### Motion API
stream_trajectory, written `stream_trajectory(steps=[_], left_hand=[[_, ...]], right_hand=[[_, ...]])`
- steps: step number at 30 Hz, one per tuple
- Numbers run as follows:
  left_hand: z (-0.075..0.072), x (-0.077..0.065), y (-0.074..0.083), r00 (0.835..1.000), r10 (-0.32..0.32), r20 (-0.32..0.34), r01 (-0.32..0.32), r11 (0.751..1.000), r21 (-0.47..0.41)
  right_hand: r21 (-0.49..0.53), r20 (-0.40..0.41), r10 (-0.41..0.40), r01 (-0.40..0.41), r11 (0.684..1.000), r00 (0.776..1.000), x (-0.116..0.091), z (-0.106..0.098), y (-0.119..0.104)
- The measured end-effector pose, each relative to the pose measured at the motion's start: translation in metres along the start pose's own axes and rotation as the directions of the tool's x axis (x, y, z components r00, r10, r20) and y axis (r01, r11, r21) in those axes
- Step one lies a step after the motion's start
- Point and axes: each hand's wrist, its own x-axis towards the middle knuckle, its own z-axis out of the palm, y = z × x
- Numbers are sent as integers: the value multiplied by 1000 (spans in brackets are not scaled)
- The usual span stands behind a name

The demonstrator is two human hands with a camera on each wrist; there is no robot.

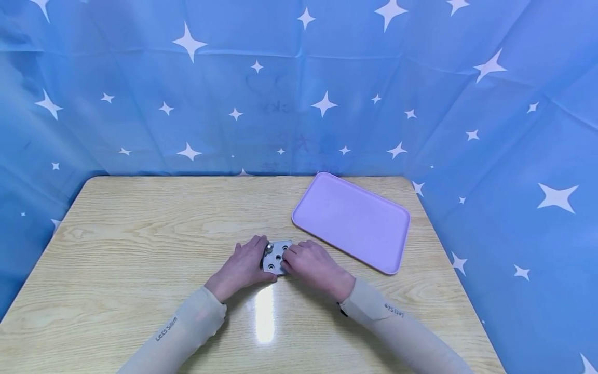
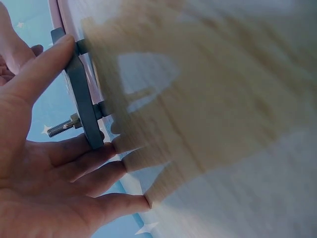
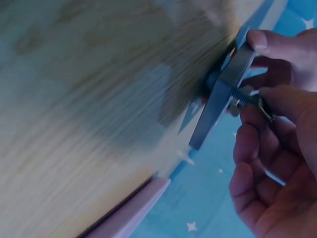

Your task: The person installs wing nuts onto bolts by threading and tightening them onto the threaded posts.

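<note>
A grey metal plate [image 1: 277, 258] with several round holes lies at the middle of the table's near half. My left hand [image 1: 244, 264] grips its left side, thumb at the near edge and index finger at the far edge. Below the plate, short dark feet [image 2: 102, 109] show in the left wrist view. A threaded bolt [image 2: 60, 129] with a nut [image 2: 76, 120] stands up from the plate close to that index finger. Over the plate's right side, my right hand [image 1: 314, 264] pinches a small metal piece [image 3: 266, 110] at a bolt's end [image 3: 241, 95]; fingertips partly hide it.
A purple tray [image 1: 353, 223] lies at an angle on the wooden table [image 1: 140, 234], beyond and to the right of my right hand. A blue curtain [image 1: 280, 104] with white stars hangs behind the table and along its right side.
</note>
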Motion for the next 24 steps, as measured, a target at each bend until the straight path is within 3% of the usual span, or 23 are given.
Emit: stream_trajectory(steps=[5,10,16,24], left_hand=[[0,0,0,1000,3,6,-3,1000,4],[0,0,-1,1000,7,13,-7,1000,16],[-2,1,0,999,-6,32,6,1000,22],[-1,1,1,1000,-14,20,14,1000,9]], right_hand=[[42,0,35,-35,999,999,-2,0,0],[81,73,-82,76,994,994,-6,-13,8],[70,188,-192,181,981,963,-12,-24,18],[-16,153,-195,199,980,969,-11,-22,20]])
